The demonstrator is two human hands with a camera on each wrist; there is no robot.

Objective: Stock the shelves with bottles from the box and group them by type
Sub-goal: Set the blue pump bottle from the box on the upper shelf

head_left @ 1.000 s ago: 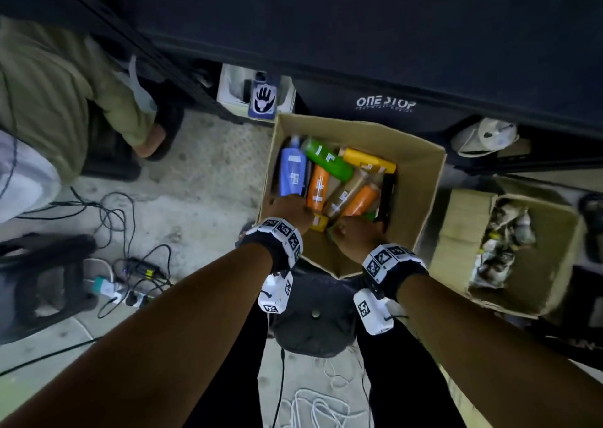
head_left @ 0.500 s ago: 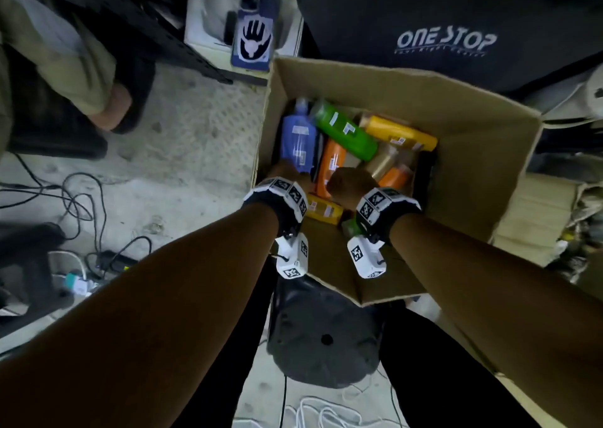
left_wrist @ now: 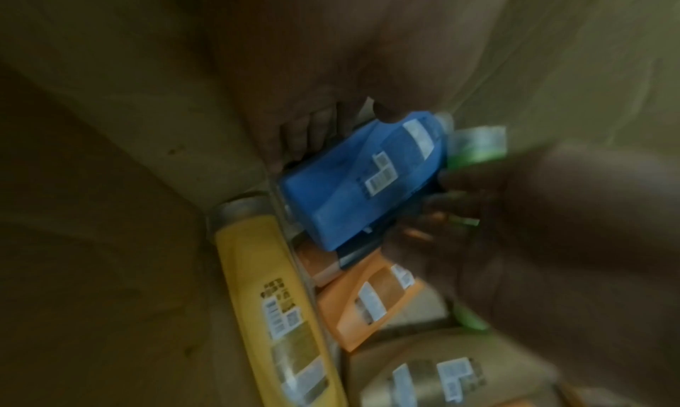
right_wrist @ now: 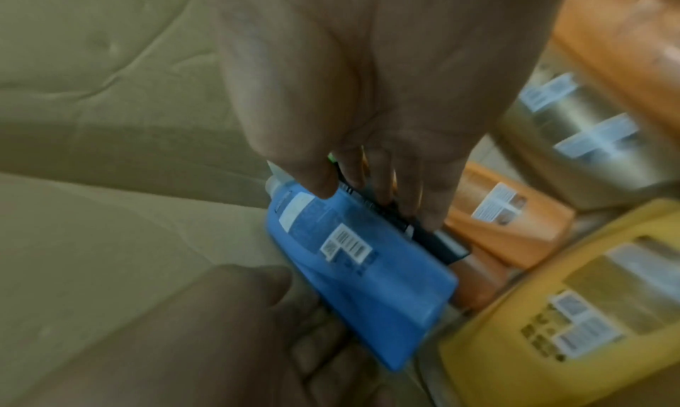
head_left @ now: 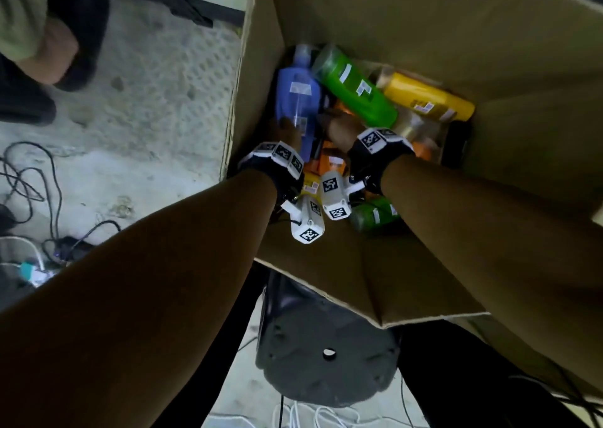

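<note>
Both hands reach down into the cardboard box (head_left: 375, 19), which sits on the floor (head_left: 156, 107) with its flaps up. The blue bottle (head_left: 297, 97) lies tilted against the box's left wall, cap toward the far corner. Left hand (head_left: 287, 130) is at the blue bottle's near left edge; in the left wrist view its fingers (left_wrist: 305, 134) lie straight along that side, touching it, thumb on top near the cap end. Right hand (head_left: 341, 129) is at the blue bottle's right side; in the right wrist view its fingers (right_wrist: 397, 180) curl down onto a thin black item (right_wrist: 423, 233) wedged just beside the bottle, thumb pressing on the blue face. Beside the blue bottle lie a green bottle (head_left: 355, 84), a yellow bottle (head_left: 427, 101) and orange bottles (right_wrist: 511, 218), all lying flat and touching. A second green bottle (head_left: 375, 213) lies near the box's front wall. A dark round stool (head_left: 326, 355) stands just before the box. Cables (head_left: 29, 179) trail across the floor left of the box.
</note>
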